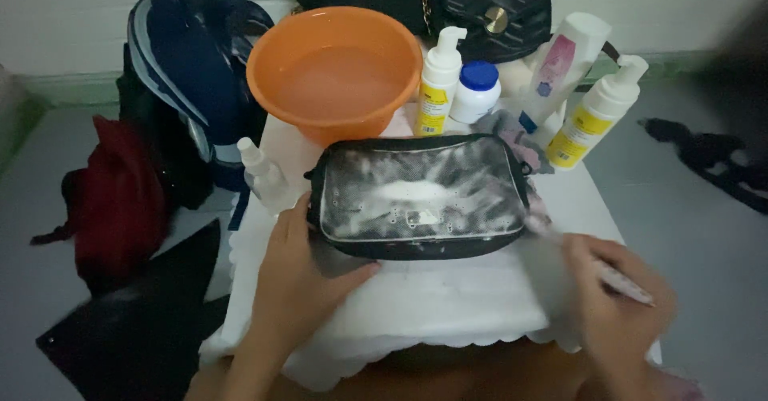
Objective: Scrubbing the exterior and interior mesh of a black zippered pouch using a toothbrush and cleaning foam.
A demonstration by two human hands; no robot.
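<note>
White foam covered the front of a small black pouch (420, 195) that lay in the middle of the cloth-covered tabletop (448, 297), with the left hand (300, 277) pressed flat against its near left corner, fingers spread and gripping nothing. The right hand (616, 305), blurred near the table's right edge, was closed around a thin brush (592, 265) whose tip touched the pouch's right end. Behind the pouch, along the far edge, stood an orange basin (336, 69) of water and several pump bottles (438, 81).

A small black pouch (420, 197) lay flat on the white towel (448, 297), its top face smeared with white foam.
</note>
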